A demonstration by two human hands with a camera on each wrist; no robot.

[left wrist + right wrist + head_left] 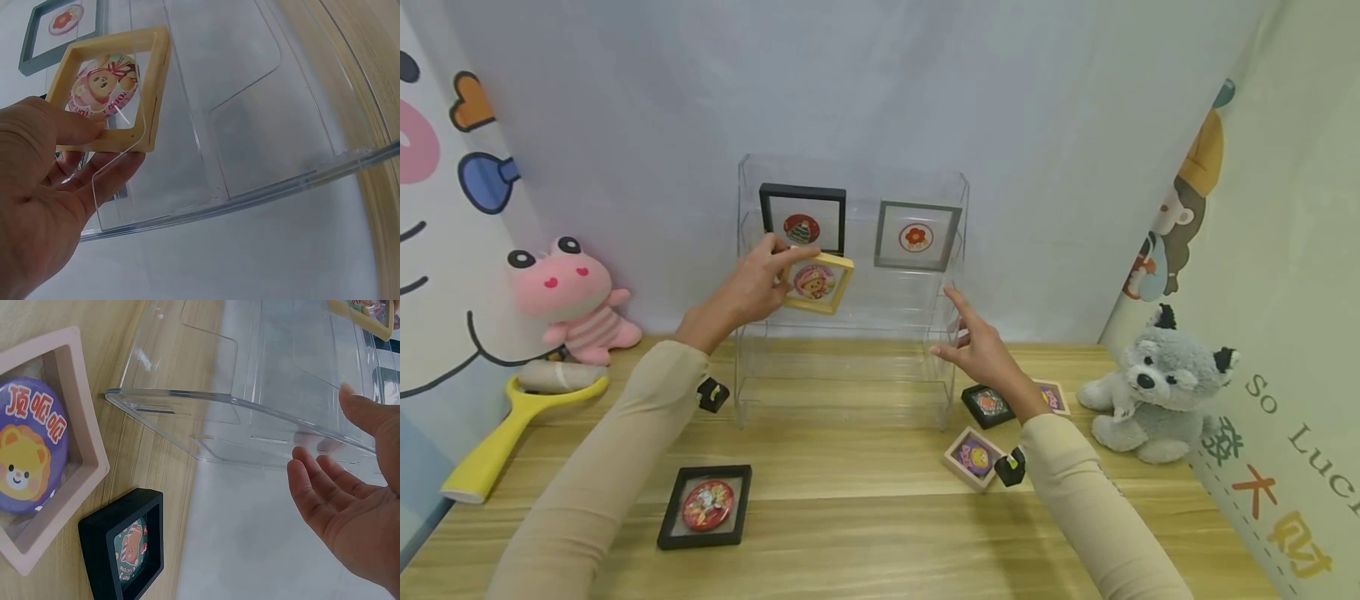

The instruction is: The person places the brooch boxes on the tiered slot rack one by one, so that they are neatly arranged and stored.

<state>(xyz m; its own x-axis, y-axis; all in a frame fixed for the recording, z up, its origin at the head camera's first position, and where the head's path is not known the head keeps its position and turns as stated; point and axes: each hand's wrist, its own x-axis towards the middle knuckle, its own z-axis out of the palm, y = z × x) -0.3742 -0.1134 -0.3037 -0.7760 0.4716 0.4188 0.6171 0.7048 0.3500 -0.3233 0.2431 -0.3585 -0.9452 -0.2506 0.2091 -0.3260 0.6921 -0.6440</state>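
Note:
My left hand (pixel 756 279) pinches the left edge of a yellow display frame (pixel 828 260) with a round cartoon badge in it. In the left wrist view the thumb lies on the frame's front and the fingers are behind it. The frame is tilted, in front of the middle of a clear acrylic tiered rack (pixel 850 367). A black frame (pixel 802 191) with a red and green badge and a grey-green frame (pixel 917 204) with a flower badge stand on the upper tier. My right hand (pixel 981 350), fingers loosely extended, is at the rack's right side panel (pixel 275 415).
A black frame (pixel 705 507) lies front left on the wooden table. On the right lie a pink frame (pixel 973 460), a small black frame (pixel 987 406) and another pale frame (pixel 1051 397). Plush toys (pixel 580 300) flank the rack, with a yellow lint roller (pixel 497 442) at left.

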